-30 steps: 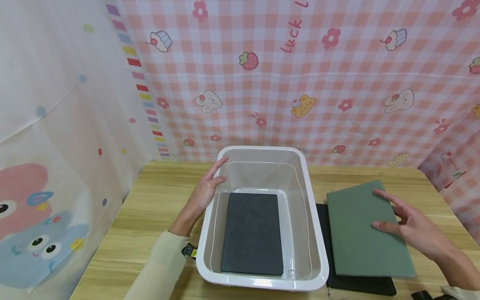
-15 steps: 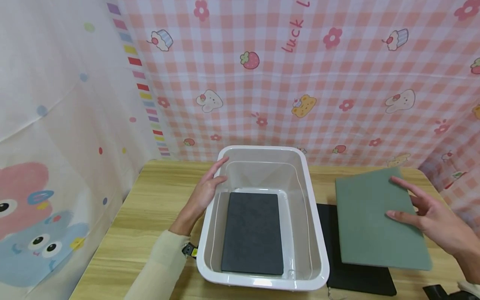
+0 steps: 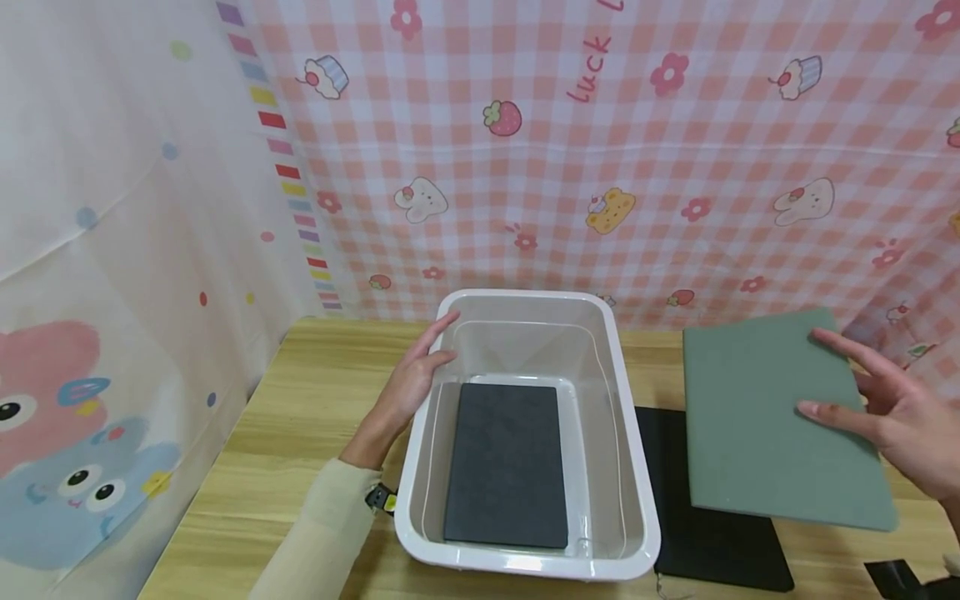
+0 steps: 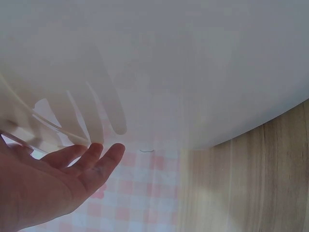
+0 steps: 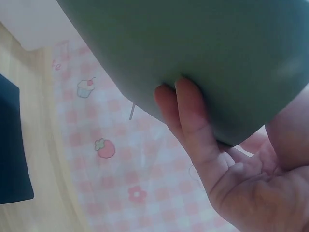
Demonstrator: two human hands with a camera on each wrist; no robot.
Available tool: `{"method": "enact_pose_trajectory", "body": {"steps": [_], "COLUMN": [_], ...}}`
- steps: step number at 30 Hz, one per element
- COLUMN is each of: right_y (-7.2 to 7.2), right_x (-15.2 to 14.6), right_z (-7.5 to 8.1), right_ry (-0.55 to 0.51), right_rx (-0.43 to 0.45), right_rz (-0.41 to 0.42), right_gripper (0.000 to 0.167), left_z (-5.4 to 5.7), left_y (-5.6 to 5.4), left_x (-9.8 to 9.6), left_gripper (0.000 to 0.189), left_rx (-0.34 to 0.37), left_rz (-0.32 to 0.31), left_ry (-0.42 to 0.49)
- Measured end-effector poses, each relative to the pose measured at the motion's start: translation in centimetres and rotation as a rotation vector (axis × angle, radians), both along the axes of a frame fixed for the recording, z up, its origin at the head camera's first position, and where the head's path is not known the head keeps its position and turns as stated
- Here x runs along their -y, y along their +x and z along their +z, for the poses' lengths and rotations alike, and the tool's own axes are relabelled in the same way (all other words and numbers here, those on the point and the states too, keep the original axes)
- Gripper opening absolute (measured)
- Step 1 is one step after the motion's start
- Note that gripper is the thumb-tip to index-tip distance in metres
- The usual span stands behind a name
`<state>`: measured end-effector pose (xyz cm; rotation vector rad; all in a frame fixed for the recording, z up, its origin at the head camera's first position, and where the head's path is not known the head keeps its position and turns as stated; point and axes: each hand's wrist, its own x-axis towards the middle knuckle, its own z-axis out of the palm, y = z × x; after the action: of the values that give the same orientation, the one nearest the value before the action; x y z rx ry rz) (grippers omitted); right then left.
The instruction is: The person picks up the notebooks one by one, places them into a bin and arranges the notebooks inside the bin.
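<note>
Pink-and-white checks cover one large cloth (image 3: 558, 175) hung at 12 o'clock from the bin, and one white cloth (image 3: 112, 233) with coloured dots hangs at 10 o'clock. Below them is one wooden table (image 3: 322, 367). One white bin (image 3: 525, 563) stands on it, long side running 12 to 6. Flat, book-shaped things number three. One green book (image 3: 765, 425) is held up at 3 o'clock from the bin, blocking the view of part of one black book (image 3: 716, 554) that lies on the table at 4 o'clock. One grey book (image 3: 506, 467) lies on the bin's floor, nearer its 9 o'clock wall. One pale sleeve (image 3: 322, 521) reaches in at 8 o'clock. Two hands show: the right hand (image 3: 903, 421) grips the green book at its 3 o'clock edge, thumb on the upper face, while the left hand (image 3: 408, 379) rests loosely against the bin at 10 o'clock, fingers extended, covering a stretch of rim. Two black wrist pieces (image 3: 380, 498) appear, one per wrist. One thin cord (image 3: 663, 590) lies beside the black book's 7 o'clock corner.
</note>
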<state>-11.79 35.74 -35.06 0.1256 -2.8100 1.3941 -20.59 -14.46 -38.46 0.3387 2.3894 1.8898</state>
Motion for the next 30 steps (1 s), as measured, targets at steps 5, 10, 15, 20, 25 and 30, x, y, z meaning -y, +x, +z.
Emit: {"method": "enact_pose_trajectory", "body": {"steps": [5,10,15,20,25,30], "right_y": [-0.2,-0.3,-0.5,-0.6,-0.6,-0.6], "right_x": [0.4,0.8,1.1,1.2,1.3,1.6], "right_z": [0.7,1.4,2.0,2.5,2.7,3.2], "right_ry": [0.003,0.015,0.019,0.021,0.029,0.035], "right_rx": [0.003,-0.030,-0.055,-0.070,-0.089,-0.097], "right_rz": [-0.013,-0.018,-0.020,-0.023,-0.034,-0.045], "right_gripper": [0.088,0.089,0.090,0.089,0.089,0.089], "left_z": [0.0,0.1,0.1,0.1,0.2,0.1], "left_y": [0.0,0.1,0.1,0.0,0.0,0.0], "left_x": [0.0,0.0,0.0,0.0,-0.1,0.0], "left_gripper": [0.053,0.054,0.053,0.054,0.053,0.053], "left_rx": [0.004,0.011,0.006,-0.002,-0.014,-0.014], "left_rz": [-0.004,-0.007,-0.006,-0.012,-0.009,-0.008], "left_ry": [0.007,0.021,0.019,0.010,0.004,0.006]}}
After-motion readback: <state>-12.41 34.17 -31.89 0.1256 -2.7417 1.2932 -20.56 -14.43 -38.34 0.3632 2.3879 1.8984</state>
